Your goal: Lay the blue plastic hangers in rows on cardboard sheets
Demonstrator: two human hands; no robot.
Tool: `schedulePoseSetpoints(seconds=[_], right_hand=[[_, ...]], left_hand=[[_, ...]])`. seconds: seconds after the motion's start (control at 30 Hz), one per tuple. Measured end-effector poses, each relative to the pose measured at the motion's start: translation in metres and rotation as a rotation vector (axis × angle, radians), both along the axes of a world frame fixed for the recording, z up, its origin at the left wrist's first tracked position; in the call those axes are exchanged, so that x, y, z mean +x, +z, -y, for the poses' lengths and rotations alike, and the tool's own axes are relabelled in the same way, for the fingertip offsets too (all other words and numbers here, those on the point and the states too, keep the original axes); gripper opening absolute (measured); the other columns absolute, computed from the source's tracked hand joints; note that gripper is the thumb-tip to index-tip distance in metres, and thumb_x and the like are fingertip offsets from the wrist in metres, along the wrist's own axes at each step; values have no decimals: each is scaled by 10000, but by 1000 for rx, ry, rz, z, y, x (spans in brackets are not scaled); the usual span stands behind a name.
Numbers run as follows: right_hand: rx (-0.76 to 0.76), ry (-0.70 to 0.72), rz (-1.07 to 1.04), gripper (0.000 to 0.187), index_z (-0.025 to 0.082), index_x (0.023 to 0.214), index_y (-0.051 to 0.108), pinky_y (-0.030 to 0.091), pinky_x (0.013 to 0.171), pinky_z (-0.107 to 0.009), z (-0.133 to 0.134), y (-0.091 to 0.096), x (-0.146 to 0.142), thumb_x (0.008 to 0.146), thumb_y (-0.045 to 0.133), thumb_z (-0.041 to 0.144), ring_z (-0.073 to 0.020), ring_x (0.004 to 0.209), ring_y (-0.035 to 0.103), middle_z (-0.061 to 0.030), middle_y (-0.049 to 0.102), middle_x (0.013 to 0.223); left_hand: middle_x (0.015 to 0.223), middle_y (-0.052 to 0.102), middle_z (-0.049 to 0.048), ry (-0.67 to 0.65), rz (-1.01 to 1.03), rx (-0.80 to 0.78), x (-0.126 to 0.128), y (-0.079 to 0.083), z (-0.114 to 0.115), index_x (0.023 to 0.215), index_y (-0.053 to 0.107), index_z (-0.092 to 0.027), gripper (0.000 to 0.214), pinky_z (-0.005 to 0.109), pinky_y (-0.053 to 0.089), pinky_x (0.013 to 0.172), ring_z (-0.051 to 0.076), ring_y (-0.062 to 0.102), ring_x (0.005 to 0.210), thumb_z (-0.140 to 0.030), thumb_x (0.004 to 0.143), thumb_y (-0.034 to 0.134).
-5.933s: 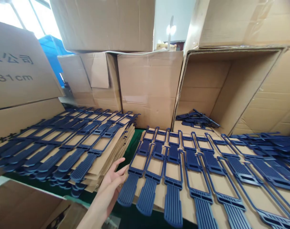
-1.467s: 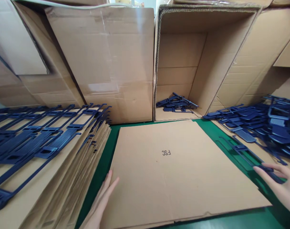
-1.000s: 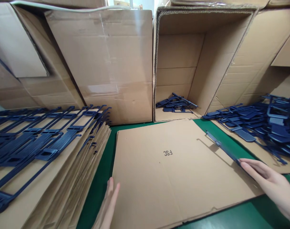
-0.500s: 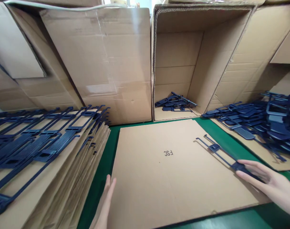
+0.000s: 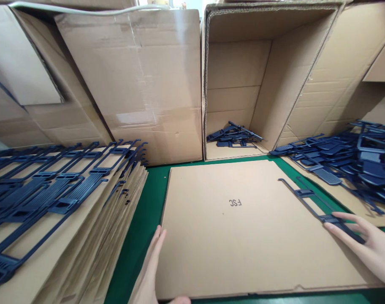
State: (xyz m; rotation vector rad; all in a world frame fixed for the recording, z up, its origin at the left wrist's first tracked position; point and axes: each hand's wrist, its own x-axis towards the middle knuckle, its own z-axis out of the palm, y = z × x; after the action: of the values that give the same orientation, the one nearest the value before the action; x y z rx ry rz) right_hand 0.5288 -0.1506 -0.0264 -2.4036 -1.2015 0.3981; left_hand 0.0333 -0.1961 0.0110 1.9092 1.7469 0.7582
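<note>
A flat cardboard sheet (image 5: 211,240) marked "FSC" lies on the green table. My left hand (image 5: 150,270) is at its near left corner, the straight fingers along the left edge and the thumb apart near the front edge. I see no object inside that hand. At the sheet's right side, my right hand (image 5: 366,242) is closed on a dark blue plastic hooked frame (image 5: 327,218), thumb on one side and fingers on the other. The frame's two hooked arms point away from me, over the sheet's right edge. My palm hides part of its near end.
On the left, stacked cardboard layers (image 5: 81,253) carry rows of similar blue frames (image 5: 66,202). A heap of them (image 5: 347,156) lies on cardboard at the right. An open carton (image 5: 237,63) at the back holds several more (image 5: 233,136), beside another large carton (image 5: 161,84).
The cardboard sheet has slid to the right, with my left hand moving along at its left edge. My right hand and the frame it holds have also shifted right, and the frame has turned slightly.
</note>
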Motion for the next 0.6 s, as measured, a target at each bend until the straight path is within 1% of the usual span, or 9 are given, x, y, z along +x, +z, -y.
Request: schedulePoseSetpoints(seconds=[0.07, 0.13, 0.23, 0.3, 0.4, 0.47, 0.6], right_hand=[[-3, 7, 34, 633, 344, 1094, 587, 500, 634, -422, 0, -4, 3, 652, 455, 777, -303, 674, 644, -42, 703, 912], [15, 35, 58, 636, 331, 1107, 583, 499, 636, -420, -1, -6, 2, 670, 438, 769, -309, 693, 648, -58, 696, 920], [30, 79, 89, 648, 309, 1114, 578, 500, 655, -422, -4, -5, -4, 687, 397, 761, -309, 710, 651, -73, 688, 974], [3, 85, 114, 655, 304, 1122, 571, 500, 661, -421, -6, -2, -8, 696, 373, 760, -309, 711, 653, -77, 687, 995], [-30, 99, 162, 649, 304, 1146, 556, 504, 674, -418, -9, 1, -11, 721, 353, 750, -326, 771, 661, -81, 691, 1012], [-24, 130, 188, 640, 294, 1144, 559, 507, 680, -414, -10, 3, -12, 740, 337, 738, -335, 817, 664, -86, 696, 1005], [8, 169, 219, 622, 287, 1107, 587, 514, 648, -419, -14, 8, -13, 751, 340, 732, -340, 785, 671, -90, 710, 912]], left_hand=[[1561, 189, 48, 23, 3, -4, 3, -3, 0, 1489, 115, -348, 953, 576, 224, 1122, 334, 210, 1414, -229, 720, 666], [1559, 199, 45, 24, 1, 14, 5, -4, 0, 1483, 163, -343, 908, 564, 229, 1124, 332, 210, 1414, -237, 730, 658], [1555, 215, 31, 14, 8, 26, 8, -3, 2, 1469, 228, -350, 854, 559, 244, 1118, 338, 210, 1413, -271, 737, 660], [1555, 210, 35, 14, 19, 12, 9, -2, 3, 1463, 253, -351, 836, 560, 254, 1112, 344, 210, 1413, -280, 737, 662], [1557, 180, 52, -4, 36, -13, 9, -1, 3, 1453, 280, -353, 838, 572, 254, 1105, 356, 204, 1414, -268, 721, 680], [1552, 169, 56, -6, 50, -24, 9, -2, 2, 1446, 289, -364, 849, 584, 266, 1094, 366, 211, 1409, -262, 707, 694], [1537, 162, 83, 9, 108, -36, 6, -4, 1, 1432, 335, -347, 898, 569, 340, 1057, 407, 244, 1385, -330, 647, 769]])
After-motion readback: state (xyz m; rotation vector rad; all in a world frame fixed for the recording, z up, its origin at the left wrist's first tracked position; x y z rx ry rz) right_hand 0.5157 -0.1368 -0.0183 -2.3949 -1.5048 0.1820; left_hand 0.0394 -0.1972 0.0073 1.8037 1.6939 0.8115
